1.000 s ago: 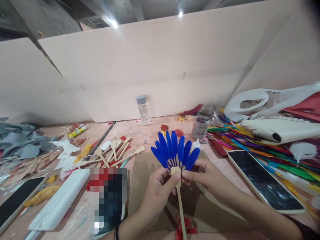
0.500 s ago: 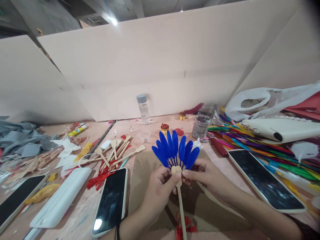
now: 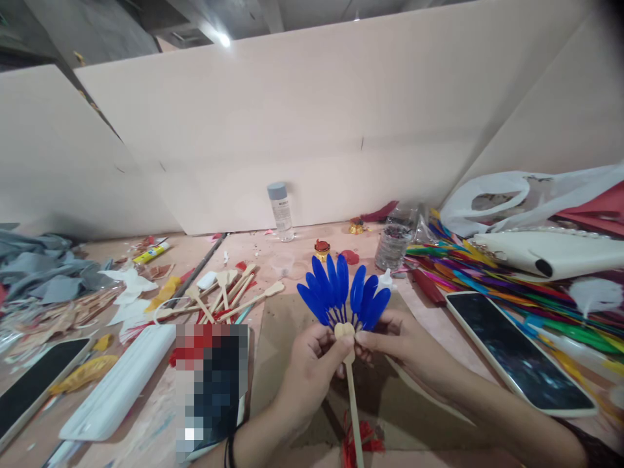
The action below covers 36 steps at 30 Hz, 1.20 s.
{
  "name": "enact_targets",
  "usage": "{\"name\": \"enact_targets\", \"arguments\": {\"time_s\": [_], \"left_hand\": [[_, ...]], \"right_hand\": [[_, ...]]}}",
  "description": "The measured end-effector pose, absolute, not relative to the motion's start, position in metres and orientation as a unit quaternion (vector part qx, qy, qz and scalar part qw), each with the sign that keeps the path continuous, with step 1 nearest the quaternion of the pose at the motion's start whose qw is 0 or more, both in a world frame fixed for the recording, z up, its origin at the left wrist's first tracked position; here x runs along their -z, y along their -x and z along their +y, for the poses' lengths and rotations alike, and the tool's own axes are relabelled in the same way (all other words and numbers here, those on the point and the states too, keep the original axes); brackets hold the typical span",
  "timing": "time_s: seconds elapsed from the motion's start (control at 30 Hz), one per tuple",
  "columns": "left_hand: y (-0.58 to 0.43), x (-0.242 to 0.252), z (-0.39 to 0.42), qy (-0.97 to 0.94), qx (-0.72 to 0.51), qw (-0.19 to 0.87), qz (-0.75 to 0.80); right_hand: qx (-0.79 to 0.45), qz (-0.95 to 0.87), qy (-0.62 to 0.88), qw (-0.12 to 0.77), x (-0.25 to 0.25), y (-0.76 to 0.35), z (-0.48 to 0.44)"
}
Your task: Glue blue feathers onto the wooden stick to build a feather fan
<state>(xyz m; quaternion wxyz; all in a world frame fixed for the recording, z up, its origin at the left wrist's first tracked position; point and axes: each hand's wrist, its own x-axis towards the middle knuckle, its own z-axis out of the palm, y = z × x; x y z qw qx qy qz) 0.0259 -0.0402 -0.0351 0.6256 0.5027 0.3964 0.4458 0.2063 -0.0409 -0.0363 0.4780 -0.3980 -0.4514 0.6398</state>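
"What could go wrong?"
"The blue feathers [image 3: 332, 286], lower centre of the frame, might slip if the left hand [image 3: 314, 357] loosens its pinch on the stick [image 3: 354, 403]."
"And the right hand [image 3: 392, 338]?"
"Apparently pinching the feathers' base; a tug could skew them."
"Changed since a second ago?"
"The feathers' central gap looks wider."

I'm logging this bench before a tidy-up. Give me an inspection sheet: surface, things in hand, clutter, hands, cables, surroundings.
Surface: pinkish tabletop, brown board on it.
Things in hand: blue feathers fanned at the head of a wooden stick.
Clutter: loose sticks, phones, coloured feathers.
Hands: left hand pinches the wooden stick; right hand pinches at the blue feathers' base.
Cables: thin white loop by the white device; cord or strap, cannot tell.
Surroundings: pale panels behind, ceiling light above.
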Motion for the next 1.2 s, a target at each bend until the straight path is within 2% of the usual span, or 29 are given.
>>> {"name": "enact_targets", "arguments": {"time_s": [1.2], "left_hand": [[-0.0272,0.0334,-0.0406,-0.505,-0.44,0.631,0.391]], "right_hand": [[-0.663,-0.441,0.388,0.464,0.0457,-0.2083,-0.0382]]}}
